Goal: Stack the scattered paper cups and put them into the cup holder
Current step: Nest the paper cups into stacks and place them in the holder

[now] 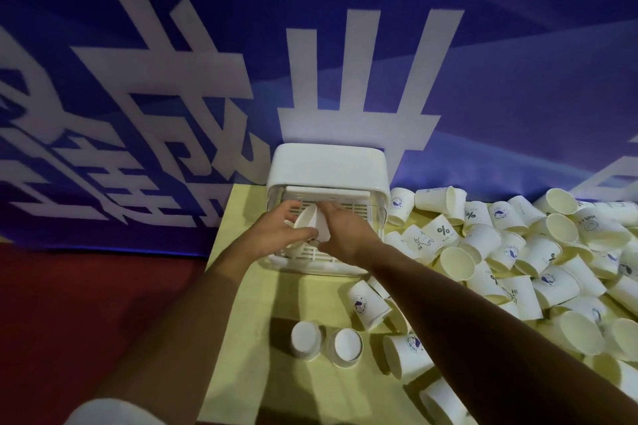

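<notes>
A white cup holder box (328, 166) with a slatted tray stands at the far end of the yellow table (248, 338), its front open toward me. Both my hands are over its tray. My left hand (276, 235) and my right hand (345, 231) together grip a white paper cup stack (312, 222), tilted with its mouth toward the left. A big heap of scattered paper cups (518, 252) covers the table's right side. Two short upside-down cup stacks (305, 338) (347, 345) stand near me.
A blue banner with large white characters (310, 62) hangs right behind the holder. Red floor (86, 304) lies left of the table edge. Loose cups (366, 304) lie beneath my right forearm, close to the holder's front.
</notes>
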Available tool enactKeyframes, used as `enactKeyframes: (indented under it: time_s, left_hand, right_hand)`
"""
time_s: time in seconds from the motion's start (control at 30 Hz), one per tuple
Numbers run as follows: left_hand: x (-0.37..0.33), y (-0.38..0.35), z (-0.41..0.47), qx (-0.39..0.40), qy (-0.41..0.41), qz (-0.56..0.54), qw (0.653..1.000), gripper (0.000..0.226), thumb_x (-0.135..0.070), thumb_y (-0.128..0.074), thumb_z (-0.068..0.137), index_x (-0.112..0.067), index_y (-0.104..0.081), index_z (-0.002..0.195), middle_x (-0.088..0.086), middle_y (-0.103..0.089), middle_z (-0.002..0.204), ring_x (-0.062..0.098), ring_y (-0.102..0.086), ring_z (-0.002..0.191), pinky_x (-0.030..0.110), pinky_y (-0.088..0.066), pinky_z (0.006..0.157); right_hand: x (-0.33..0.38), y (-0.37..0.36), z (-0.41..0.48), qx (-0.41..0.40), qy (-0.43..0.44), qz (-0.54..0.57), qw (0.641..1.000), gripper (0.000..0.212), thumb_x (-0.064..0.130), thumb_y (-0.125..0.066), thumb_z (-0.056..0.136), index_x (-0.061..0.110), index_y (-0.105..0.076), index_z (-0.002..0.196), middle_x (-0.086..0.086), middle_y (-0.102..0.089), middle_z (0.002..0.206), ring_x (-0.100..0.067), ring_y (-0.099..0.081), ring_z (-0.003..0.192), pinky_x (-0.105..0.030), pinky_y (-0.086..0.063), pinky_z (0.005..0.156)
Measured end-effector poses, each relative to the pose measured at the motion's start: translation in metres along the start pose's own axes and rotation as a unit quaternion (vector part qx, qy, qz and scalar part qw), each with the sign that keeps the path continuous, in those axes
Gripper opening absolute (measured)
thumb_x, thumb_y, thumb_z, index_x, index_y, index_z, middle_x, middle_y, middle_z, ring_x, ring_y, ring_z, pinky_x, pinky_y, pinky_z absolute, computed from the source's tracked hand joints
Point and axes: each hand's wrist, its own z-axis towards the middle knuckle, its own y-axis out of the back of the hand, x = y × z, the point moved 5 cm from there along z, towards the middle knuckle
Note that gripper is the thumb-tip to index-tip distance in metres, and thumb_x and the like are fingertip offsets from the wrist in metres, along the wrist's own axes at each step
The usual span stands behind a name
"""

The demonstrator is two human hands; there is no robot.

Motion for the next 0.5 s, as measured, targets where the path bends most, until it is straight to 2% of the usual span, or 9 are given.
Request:
enactKeyframes:
  time_s: [0.1, 0.2, 0.33, 0.4, 0.5]
  left_hand:
    - [0.000, 0.004, -0.003, -0.007, -0.010, -0.011, 1.000, 0.067, -0.045, -0.081, 0.071, -0.036, -0.052, 0.130, -0.008, -0.062, 0.117, 0.013, -0.065, 0.101, 0.035, -0.059, 0.082]
    - [0.007, 0.009, -0.005, -0.049, -0.026, 0.010, 0.998, 0.057, -0.036, -0.081, 0.076, -0.030, -0.055, 0.127, -0.006, -0.062, 0.116, 0.009, -0.062, 0.101, 0.024, -0.053, 0.078]
    - [0.024, 0.016, -0.005, -0.116, -0.007, 0.066, 0.991, 0.071, -0.041, -0.080, 0.074, -0.027, -0.049, 0.137, -0.001, -0.049, 0.127, 0.017, -0.054, 0.109, 0.036, -0.049, 0.096]
    - [0.029, 0.016, -0.006, -0.137, 0.007, 0.085, 0.987, 0.077, -0.037, -0.079, 0.077, -0.024, -0.043, 0.143, -0.001, -0.041, 0.131, 0.017, -0.049, 0.110, 0.034, -0.045, 0.098]
    - [0.031, 0.015, -0.004, -0.168, 0.014, 0.096, 0.981, 0.079, -0.036, -0.079, 0.076, -0.022, -0.043, 0.144, 0.000, -0.038, 0.129, 0.023, -0.052, 0.114, 0.037, -0.047, 0.097]
  right_hand:
    - [0.000, -0.003, 0.002, 0.008, -0.001, 0.010, 1.000, 0.081, 0.033, -0.080, 0.076, 0.017, -0.037, 0.142, -0.007, -0.054, 0.136, -0.028, -0.058, 0.115, -0.044, -0.054, 0.088]
    - [-0.004, -0.007, 0.002, 0.032, -0.021, -0.007, 0.999, 0.080, 0.023, -0.075, 0.077, 0.014, -0.033, 0.145, -0.009, -0.048, 0.137, -0.030, -0.055, 0.118, -0.042, -0.052, 0.089]
    - [-0.014, -0.015, -0.004, 0.059, -0.035, -0.040, 0.997, 0.070, 0.016, -0.066, 0.081, 0.012, -0.035, 0.143, -0.010, -0.047, 0.133, -0.031, -0.056, 0.113, -0.035, -0.047, 0.078]
    - [-0.018, -0.018, -0.007, 0.072, -0.039, -0.048, 0.996, 0.067, 0.016, -0.064, 0.082, 0.012, -0.036, 0.144, -0.010, -0.048, 0.134, -0.031, -0.056, 0.113, -0.038, -0.050, 0.082]
    - [-0.024, -0.024, -0.010, 0.084, -0.053, -0.053, 0.994, 0.060, 0.017, -0.062, 0.084, 0.013, -0.041, 0.140, -0.010, -0.050, 0.134, -0.030, -0.056, 0.114, -0.041, -0.053, 0.087]
